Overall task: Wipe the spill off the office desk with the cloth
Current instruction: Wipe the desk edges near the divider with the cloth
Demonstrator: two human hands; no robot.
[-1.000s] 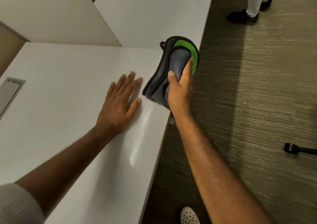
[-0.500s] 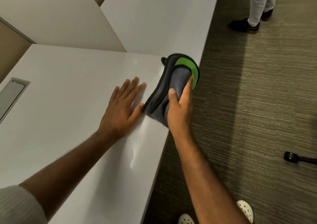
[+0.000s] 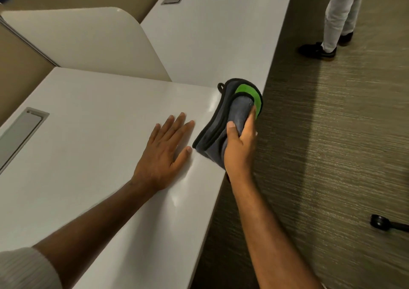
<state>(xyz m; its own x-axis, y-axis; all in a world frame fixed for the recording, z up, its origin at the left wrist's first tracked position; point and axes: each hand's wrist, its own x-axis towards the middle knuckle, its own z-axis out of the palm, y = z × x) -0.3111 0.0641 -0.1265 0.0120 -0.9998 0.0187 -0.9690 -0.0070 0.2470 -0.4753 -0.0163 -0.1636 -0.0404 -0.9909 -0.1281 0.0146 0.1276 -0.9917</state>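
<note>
White laminate is filling most of the view: the bench (image 3: 88, 147) is running from the near corner out to its long front edge, with a grey cable hatch (image 3: 21, 131) set flush at the far left. No puddle or wet patch is showing anywhere on it; only a soft sheen is lying near the front edge, and whether that is leftover moisture or plain reflection I cannot tell. Judging from that, the wiping is looking largely done, with perhaps a last pass along the edge remaining.

Next down in size, the left hand (image 3: 163, 153) is lying flat on the surface, palm down and fingers spread, holding nothing and seemingly bracing. The right hand (image 3: 240, 147) is curling around the folded grey cloth (image 3: 223, 120), thumb on top and fingers wrapped beneath, at the bench's front edge. The cloth, black-trimmed with a green patch at its far end, is tilting up on its side, its lower edge on or just above the surface.
</note>
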